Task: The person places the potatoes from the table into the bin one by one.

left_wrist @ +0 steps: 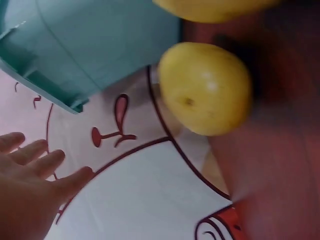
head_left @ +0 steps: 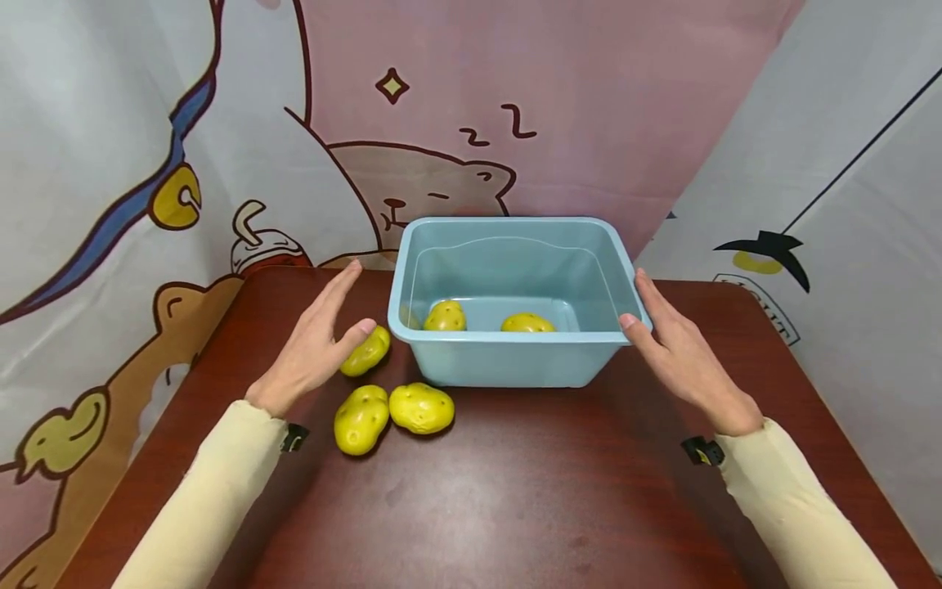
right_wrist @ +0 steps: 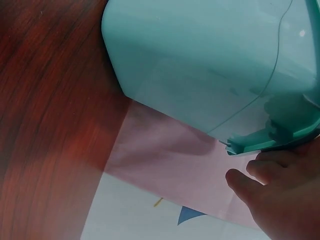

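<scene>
A light blue plastic bin (head_left: pixel 508 360) stands on the table with two yellow potatoes inside, one potato (head_left: pixel 445 316) at the left and another potato (head_left: pixel 527 323) near the middle. My left hand (head_left: pixel 312 343) hovers left of the bin, apart from its wall, fingers extended and holding nothing. Partly behind its thumb lies a potato (head_left: pixel 365 352). Two more, a longish potato (head_left: pixel 361 420) and a rounder potato (head_left: pixel 422 408), lie in front of the bin's left end. At the right rim, my right hand (head_left: pixel 680 352) touches the bin with fairly straight fingers (right_wrist: pixel 245 185).
The dark reddish-brown wooden table (head_left: pixel 515 507) runs along a cartoon-printed cloth (head_left: pixel 589 98) at the back. Further printed cloth hangs on both sides. Bands with small dark fittings (head_left: pixel 702 451) are at the wrists.
</scene>
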A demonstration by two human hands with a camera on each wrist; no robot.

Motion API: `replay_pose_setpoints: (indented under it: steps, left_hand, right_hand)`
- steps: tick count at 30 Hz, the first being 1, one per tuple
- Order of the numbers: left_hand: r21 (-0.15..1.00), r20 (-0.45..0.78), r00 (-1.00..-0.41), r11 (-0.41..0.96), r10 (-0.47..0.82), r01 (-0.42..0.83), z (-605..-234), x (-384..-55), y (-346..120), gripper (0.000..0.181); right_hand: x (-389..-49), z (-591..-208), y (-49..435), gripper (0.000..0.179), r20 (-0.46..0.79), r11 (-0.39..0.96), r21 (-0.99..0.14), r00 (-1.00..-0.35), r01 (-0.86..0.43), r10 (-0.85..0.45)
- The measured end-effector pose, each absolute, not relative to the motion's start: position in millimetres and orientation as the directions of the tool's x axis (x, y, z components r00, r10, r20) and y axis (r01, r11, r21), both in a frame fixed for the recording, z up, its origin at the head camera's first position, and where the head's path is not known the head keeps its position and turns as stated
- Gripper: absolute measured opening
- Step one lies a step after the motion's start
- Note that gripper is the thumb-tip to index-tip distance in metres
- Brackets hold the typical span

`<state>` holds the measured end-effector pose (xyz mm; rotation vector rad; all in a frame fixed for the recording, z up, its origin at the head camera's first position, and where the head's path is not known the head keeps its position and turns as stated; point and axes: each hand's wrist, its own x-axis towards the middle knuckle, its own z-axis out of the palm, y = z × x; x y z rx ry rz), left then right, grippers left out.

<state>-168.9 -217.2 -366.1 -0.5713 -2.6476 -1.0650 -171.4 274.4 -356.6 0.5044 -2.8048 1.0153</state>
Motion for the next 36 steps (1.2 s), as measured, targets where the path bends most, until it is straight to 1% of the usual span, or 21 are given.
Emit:
replay_pose_setpoints:
  steps: [7, 11, 14, 17, 24, 30, 36]
  left_hand:
    - [0.602, 0.373, -0.891, 0.663, 0.259, 0.445, -380.9, -163.7, -230.0, 0.079]
    - [0.581, 0.394, -0.875, 0.662, 0.280, 0.473, -390.0, -162.1, -235.4, 0.080]
    - [0.575, 0.385, -0.874, 0.664, 0.297, 0.479, -396.5, -162.6, -240.7, 0.082]
    - [0.579, 0.350, -0.881, 0.666, 0.319, 0.471, -402.6, -165.2, -246.7, 0.084]
    - [0.612, 0.201, -0.911, 0.680, 0.361, 0.404, -416.9, -171.8, -255.7, 0.088]
    - [0.642, 0.176, -0.926, 0.674, 0.335, 0.366, -426.7, -177.5, -257.9, 0.084]
    - [0.664, 0.127, -0.934, 0.671, 0.333, 0.329, -431.2, -187.1, -259.6, 0.083]
  right_hand:
    - [-172.6, -356.4, 275.5, 0.075, 0.214, 0.719, -0.606, -0.940, -0.341, -0.266]
    - [-172.6, -356.3, 275.3, 0.075, 0.215, 0.716, -0.608, -0.939, -0.343, -0.267]
    - [-172.7, -356.1, 274.9, 0.075, 0.219, 0.712, -0.610, -0.938, -0.348, -0.270]
    - [-172.8, -356.2, 274.9, 0.075, 0.218, 0.713, -0.611, -0.938, -0.345, -0.268]
    - [-170.1, -358.8, 275.5, 0.076, 0.198, 0.719, -0.615, -0.946, -0.325, -0.258]
    - [-169.9, -359.7, 276.1, 0.075, 0.207, 0.711, -0.613, -0.938, -0.345, -0.276]
    - [-171.2, -356.9, 275.8, 0.076, 0.191, 0.723, -0.608, -0.945, -0.327, -0.266]
